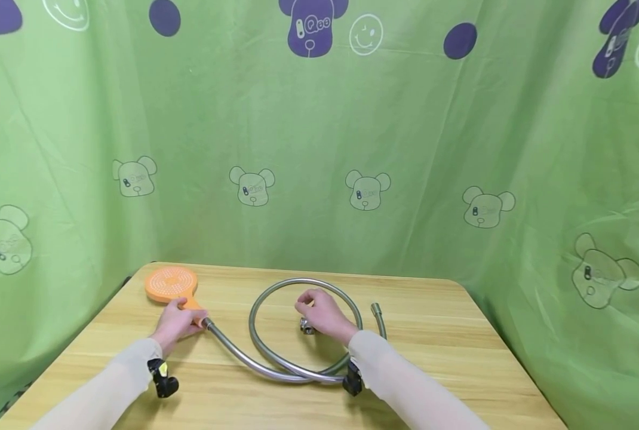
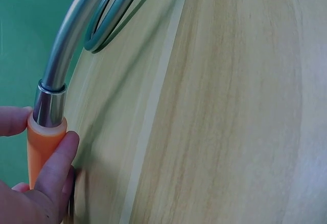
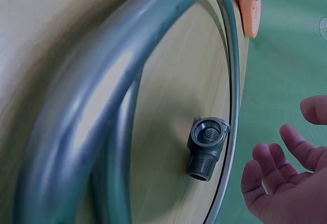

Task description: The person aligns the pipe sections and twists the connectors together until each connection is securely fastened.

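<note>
At the table's left, my left hand [image 1: 175, 323] holds the handle of an orange shower head [image 1: 171, 283], its round perforated face turned up. The left wrist view shows thumb and fingers around the orange handle [image 2: 42, 147], just below the metal collar [image 2: 49, 106] of the hose. That silver shower hose [image 1: 239, 353] runs right and loops on the table. My right hand [image 1: 325, 313] hovers over the loop with loosely bent fingers, holding nothing. Below it, inside the loop, lies a small metal threaded tee fitting [image 3: 202, 160], apart from the fingers.
The hose's free end [image 1: 376, 310] points up and away, right of the loop. Everything lies on a wooden table [image 1: 438, 346] with rounded far corners. A green printed curtain [image 1: 309, 119] hangs behind it and on both sides.
</note>
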The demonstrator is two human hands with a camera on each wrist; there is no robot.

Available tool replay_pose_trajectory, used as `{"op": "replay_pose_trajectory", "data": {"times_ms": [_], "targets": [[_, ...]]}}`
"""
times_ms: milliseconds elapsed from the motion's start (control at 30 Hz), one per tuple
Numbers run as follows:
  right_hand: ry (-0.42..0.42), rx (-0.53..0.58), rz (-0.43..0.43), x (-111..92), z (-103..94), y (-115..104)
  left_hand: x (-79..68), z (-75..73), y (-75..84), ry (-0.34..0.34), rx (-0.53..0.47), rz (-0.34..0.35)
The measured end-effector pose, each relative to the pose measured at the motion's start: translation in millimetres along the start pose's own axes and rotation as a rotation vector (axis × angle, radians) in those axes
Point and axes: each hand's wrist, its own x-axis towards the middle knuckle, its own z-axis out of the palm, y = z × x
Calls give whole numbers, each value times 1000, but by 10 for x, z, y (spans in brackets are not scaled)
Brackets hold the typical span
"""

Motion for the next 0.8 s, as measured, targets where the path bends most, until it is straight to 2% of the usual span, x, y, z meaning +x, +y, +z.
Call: {"op": "replay_pose_trajectory", "data": {"times_ms": [300, 633, 800], "targets": [[12, -14, 4, -38, -100, 53, -13, 19, 23, -14, -12, -13], [39, -57, 57, -76, -209, 145, -26, 30, 59, -20, 63, -25], [46, -32, 73, -88, -245, 176, -30, 36, 86, -27, 99, -26]]}}
